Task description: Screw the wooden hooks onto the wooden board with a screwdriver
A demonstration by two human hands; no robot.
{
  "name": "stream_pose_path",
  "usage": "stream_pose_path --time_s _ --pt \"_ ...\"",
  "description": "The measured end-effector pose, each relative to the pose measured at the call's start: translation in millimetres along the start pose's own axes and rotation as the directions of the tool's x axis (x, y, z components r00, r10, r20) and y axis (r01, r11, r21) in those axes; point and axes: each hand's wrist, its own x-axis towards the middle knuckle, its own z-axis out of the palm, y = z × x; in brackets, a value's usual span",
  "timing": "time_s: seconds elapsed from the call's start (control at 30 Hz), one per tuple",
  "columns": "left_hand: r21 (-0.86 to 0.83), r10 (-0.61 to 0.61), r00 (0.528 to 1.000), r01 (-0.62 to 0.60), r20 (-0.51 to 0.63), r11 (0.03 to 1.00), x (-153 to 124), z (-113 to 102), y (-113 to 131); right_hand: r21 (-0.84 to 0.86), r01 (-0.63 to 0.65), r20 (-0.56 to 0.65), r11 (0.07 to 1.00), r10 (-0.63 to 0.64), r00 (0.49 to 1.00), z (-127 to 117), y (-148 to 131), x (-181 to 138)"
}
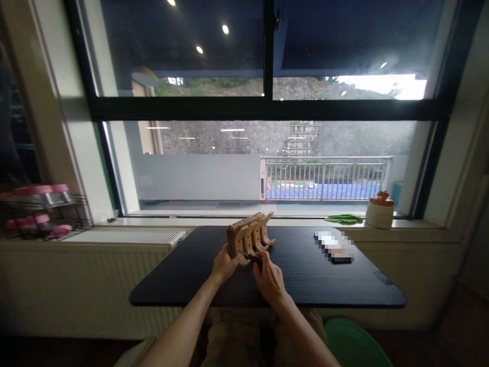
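A wooden rack with several curved hooks (250,233) stands on the black table (305,285) near its far edge. My left hand (225,265) grips the rack's near end, fingers wrapped round it. My right hand (268,278) is closed in a pinch on a small dark object (254,259) held against the rack's lower near hooks. I cannot make out what the dark object is.
A blurred flat item (334,245) lies on the table's right part. On the window sill stand a white jar with an orange lid (379,210) and a green cloth (344,218). A wire rack with pink-capped bottles (36,211) stands at the left. A green stool (355,346) is below right.
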Motion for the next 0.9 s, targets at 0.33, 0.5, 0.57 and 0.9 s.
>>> stream_pose_path --time_s 0.33,0.5,0.57,0.9 --pt "-0.008 0.031 0.999 -0.031 -0.008 0.999 0.6 0.1 -1.1 -0.033 -0.064 0.001 0.997 0.064 0.998 5.0 3.9 2.1" --pt "-0.008 0.023 1.0 -0.023 -0.012 1.0 0.6 -0.5 -0.3 -0.046 -0.081 -0.004 0.996 0.081 0.997 3.2 4.2 1.7" --pt "-0.009 0.017 1.0 -0.017 -0.011 1.0 0.6 -0.6 -0.2 -0.039 -0.062 -0.007 0.997 0.062 0.998 0.8 2.7 1.4" --pt "-0.024 0.0 1.0 0.0 -0.005 1.0 -1.8 -2.7 4.7 0.045 -0.001 -0.037 0.999 0.003 0.999 1.1 2.1 1.0"
